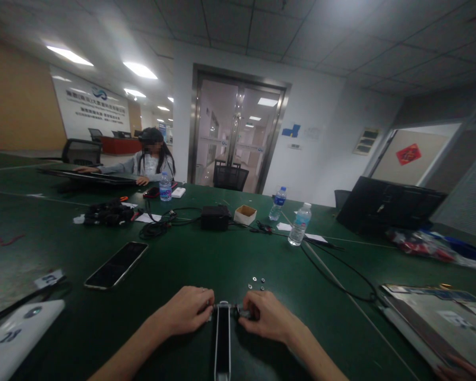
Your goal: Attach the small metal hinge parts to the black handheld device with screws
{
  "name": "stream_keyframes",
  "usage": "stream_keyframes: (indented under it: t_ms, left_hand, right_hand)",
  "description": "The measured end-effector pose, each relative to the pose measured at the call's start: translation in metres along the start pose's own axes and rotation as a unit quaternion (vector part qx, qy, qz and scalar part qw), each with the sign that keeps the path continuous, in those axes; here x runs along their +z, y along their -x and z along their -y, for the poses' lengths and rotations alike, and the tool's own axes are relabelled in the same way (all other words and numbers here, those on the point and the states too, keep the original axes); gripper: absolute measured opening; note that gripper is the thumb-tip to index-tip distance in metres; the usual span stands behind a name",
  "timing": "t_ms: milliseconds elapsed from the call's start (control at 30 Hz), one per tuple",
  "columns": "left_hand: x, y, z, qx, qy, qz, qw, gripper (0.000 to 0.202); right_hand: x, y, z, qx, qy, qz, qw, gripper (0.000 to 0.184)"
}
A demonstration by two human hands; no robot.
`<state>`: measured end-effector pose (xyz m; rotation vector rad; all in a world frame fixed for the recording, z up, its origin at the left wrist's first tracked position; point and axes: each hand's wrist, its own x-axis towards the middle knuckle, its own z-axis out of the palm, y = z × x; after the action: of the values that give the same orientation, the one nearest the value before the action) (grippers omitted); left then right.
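Observation:
A long black bar with bright metal edges (222,338) lies on the green table (238,264), running from the bottom edge away from me. My left hand (188,309) is closed on the left side of its far end. My right hand (267,315) is closed on the right side, fingers pinched around a small metal part there that is too small to name. Several small washers or nuts (256,282) lie loose on the table just beyond my right hand.
A phone (116,264) lies face up at the left, a white device (18,336) at the near left. Cables, a black box (214,217), a cardboard box (245,214) and water bottles (299,225) stand farther back. A person sits at the far left.

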<state>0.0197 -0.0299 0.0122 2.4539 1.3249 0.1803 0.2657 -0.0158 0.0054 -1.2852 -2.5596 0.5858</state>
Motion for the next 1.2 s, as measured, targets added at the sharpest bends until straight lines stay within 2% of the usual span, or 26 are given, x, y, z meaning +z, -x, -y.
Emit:
stream_keyframes:
  t_ms: [267, 600, 733, 867, 1200]
  left_hand:
    - [0.001, -0.001, 0.001, 0.005, -0.004, 0.0, 1.0, 0.017]
    - [0.001, -0.001, -0.001, 0.006, -0.006, -0.004, 1.0, 0.018]
    - [-0.002, 0.0, -0.004, 0.005, -0.006, -0.007, 1.0, 0.018]
    - [-0.006, 0.001, -0.008, 0.001, -0.009, -0.003, 1.0, 0.016]
    - [-0.001, 0.0, -0.003, 0.001, -0.009, -0.004, 1.0, 0.017]
  right_hand:
    - [0.0, 0.0, 0.002, -0.003, -0.008, -0.002, 1.0, 0.013]
    - [0.002, -0.002, 0.002, -0.013, 0.008, 0.012, 1.0, 0.025]
    - [0.002, -0.003, -0.001, -0.003, 0.05, -0.044, 0.998, 0.023]
    - [0.006, -0.006, -0.008, 0.041, 0.091, -0.096, 0.99, 0.03]
    - [0.01, -0.011, -0.023, 0.065, 0.047, -0.073, 0.994, 0.027]
